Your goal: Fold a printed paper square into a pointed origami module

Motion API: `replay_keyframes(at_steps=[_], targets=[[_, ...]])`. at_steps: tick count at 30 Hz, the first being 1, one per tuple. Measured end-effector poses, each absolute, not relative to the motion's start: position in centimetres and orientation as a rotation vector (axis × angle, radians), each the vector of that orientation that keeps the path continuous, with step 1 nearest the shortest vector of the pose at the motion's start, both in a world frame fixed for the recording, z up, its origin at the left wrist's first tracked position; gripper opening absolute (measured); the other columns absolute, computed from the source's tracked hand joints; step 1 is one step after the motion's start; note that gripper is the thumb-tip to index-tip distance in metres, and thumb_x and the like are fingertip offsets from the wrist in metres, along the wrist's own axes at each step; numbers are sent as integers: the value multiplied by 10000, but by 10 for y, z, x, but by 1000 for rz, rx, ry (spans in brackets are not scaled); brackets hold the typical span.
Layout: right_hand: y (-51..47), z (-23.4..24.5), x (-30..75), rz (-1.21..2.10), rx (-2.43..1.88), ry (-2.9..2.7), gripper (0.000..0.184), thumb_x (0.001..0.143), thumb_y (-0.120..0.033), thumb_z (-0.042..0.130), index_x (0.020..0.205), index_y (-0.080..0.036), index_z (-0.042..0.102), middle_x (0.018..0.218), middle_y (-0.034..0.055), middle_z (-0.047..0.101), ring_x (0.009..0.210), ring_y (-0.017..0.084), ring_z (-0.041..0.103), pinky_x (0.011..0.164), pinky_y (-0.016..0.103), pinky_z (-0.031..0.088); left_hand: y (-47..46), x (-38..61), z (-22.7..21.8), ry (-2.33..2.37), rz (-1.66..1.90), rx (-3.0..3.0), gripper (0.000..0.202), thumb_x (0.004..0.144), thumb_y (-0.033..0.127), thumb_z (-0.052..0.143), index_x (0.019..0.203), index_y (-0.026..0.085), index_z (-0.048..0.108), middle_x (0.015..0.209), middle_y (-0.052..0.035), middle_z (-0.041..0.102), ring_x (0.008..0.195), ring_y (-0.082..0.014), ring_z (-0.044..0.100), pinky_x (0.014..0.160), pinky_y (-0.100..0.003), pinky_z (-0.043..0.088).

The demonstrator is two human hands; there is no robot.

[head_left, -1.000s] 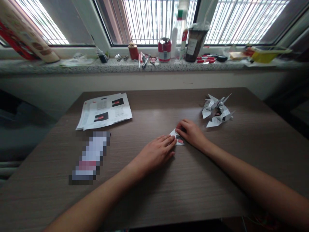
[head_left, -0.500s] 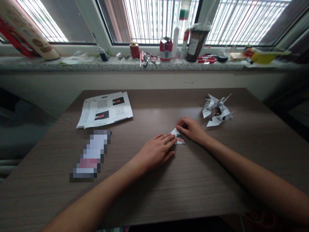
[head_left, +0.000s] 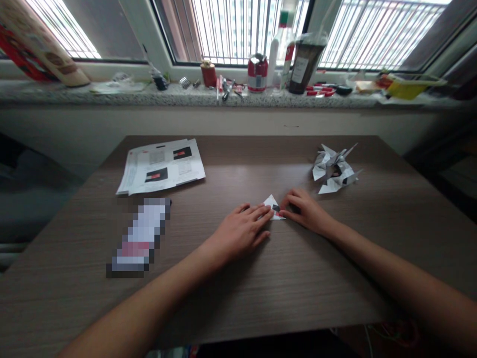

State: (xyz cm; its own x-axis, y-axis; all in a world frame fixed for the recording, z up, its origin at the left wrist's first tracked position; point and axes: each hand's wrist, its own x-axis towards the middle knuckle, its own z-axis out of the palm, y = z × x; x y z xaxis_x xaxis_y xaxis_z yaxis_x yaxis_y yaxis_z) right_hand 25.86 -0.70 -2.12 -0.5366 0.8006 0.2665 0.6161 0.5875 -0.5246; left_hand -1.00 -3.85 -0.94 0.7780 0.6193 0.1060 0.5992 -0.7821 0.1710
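Observation:
A small folded paper piece [head_left: 272,204], white with black and red print, lies on the brown table [head_left: 238,288] with its pointed tip facing away from me. My left hand [head_left: 242,231] lies flat beside it, fingers stretched out, fingertips pressing on its left edge. My right hand [head_left: 306,211] is at its right side, with curled fingers pinched on the paper's right corner. Most of the piece is hidden under the two hands.
A stack of printed sheets [head_left: 160,166] lies at the back left, with a blurred oblong object [head_left: 139,237] in front of it. Several folded paper figures [head_left: 335,169] are piled at the back right. The windowsill holds a can [head_left: 257,73], a dark cup [head_left: 301,64], pens and a yellow tray [head_left: 408,87].
My right hand has slid right and slightly toward me along the paper, uncovering its pointed tip. My left hand has barely moved.

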Motion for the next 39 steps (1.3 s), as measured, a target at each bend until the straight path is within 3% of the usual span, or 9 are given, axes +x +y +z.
replay_keyframes(at_steps=[10,13,16,18,21,27,33,39], targets=[[-13,-10,273,620,-1034,-2425,127,944,-352,709,1008,-242,716,1075,83,636,1060,260,596,933,421,509,-38,-11,-9,970,248,2847,510,1081,451,442,1538,225,431,1582,-92,484,1449,-262,453,1206,-463,301],[-17,-9,278,610,-1001,-2436,233,978,-368,659,1180,-261,703,1227,107,649,1181,275,595,1021,465,502,-38,-11,-9,965,252,2848,511,1083,448,440,1540,221,427,1580,-96,485,1450,-265,451,1207,-465,298],[-24,-9,279,485,-1037,-2505,497,1024,-364,579,1512,-306,499,1520,106,543,1398,296,492,1154,533,411,-38,-10,-9,967,247,2847,510,1086,442,431,1544,217,420,1587,-98,476,1456,-261,445,1217,-471,282],[-27,-11,277,442,-1032,-2593,607,1035,-377,558,1605,-330,353,1621,77,443,1476,296,421,1201,551,361,-38,-10,-9,965,246,2849,506,1086,436,431,1543,220,422,1588,-96,473,1460,-257,440,1221,-470,276],[-29,-13,271,426,-1009,-2661,610,1046,-391,535,1616,-339,324,1640,57,411,1500,278,399,1227,559,324,-38,-10,-9,960,246,2861,508,1079,436,445,1541,224,429,1583,-94,480,1458,-261,444,1220,-467,276],[-22,-17,255,313,-1178,-2549,452,1083,-366,449,1528,-294,480,1506,81,585,1375,277,539,1149,541,407,-37,-11,-10,959,241,2874,512,1080,458,437,1539,230,440,1579,-95,485,1456,-266,446,1224,-462,271],[-17,-24,249,166,-1256,-2598,490,1071,-374,471,1552,-284,457,1612,83,457,1427,330,470,1155,568,382,-37,-11,-7,963,221,2870,517,1076,462,446,1540,235,440,1576,-95,488,1442,-275,465,1220,-457,288],[-17,-23,250,138,-1259,-2621,496,1070,-391,477,1552,-273,462,1612,86,455,1444,327,459,1169,563,377,-37,-11,-4,965,199,2856,535,1075,460,444,1554,225,415,1597,-108,459,1448,-274,463,1216,-445,308]])
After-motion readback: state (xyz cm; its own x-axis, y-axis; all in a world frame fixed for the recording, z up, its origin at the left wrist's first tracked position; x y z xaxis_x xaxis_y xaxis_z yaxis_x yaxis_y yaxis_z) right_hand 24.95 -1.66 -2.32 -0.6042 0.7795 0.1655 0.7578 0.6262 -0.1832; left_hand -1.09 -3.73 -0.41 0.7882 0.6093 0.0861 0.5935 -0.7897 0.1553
